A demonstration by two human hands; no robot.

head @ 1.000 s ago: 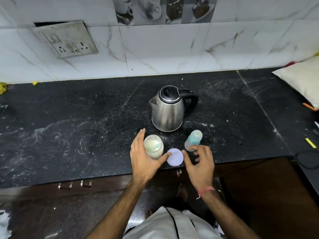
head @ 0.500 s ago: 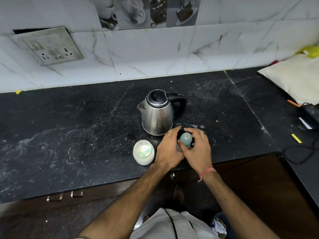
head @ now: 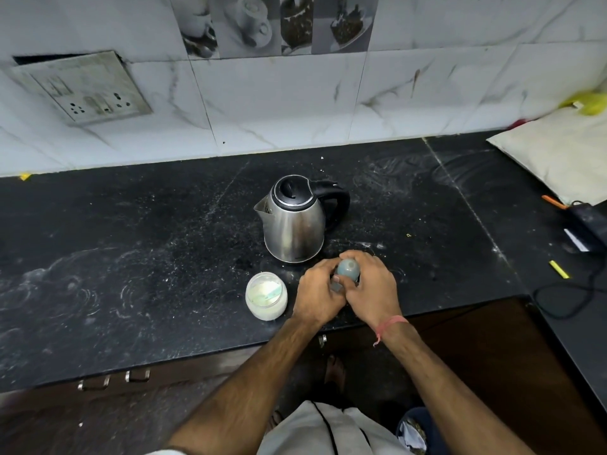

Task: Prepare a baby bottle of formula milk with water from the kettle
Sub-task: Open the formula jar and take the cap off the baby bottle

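A baby bottle (head: 348,269) with a blue-green cap stands near the counter's front edge, just in front of the steel kettle (head: 295,221). My left hand (head: 320,293) wraps the bottle's body from the left and my right hand (head: 372,287) closes on its cap end from the right. Most of the bottle is hidden by my fingers. An open glass jar (head: 266,295) of white formula powder sits to the left of my hands, with something pale green lying inside. The jar's white lid is hidden.
The black stone counter (head: 147,257) is dusty and runs left and right. A white sack (head: 558,156), a black device (head: 588,224) with a cable, and small orange and yellow sticks lie at the right. A socket plate (head: 78,87) hangs on the tiled wall.
My left hand left the jar and moved right to the bottle. Both hands closed around the bottle. The white lid went out of sight under my hands.
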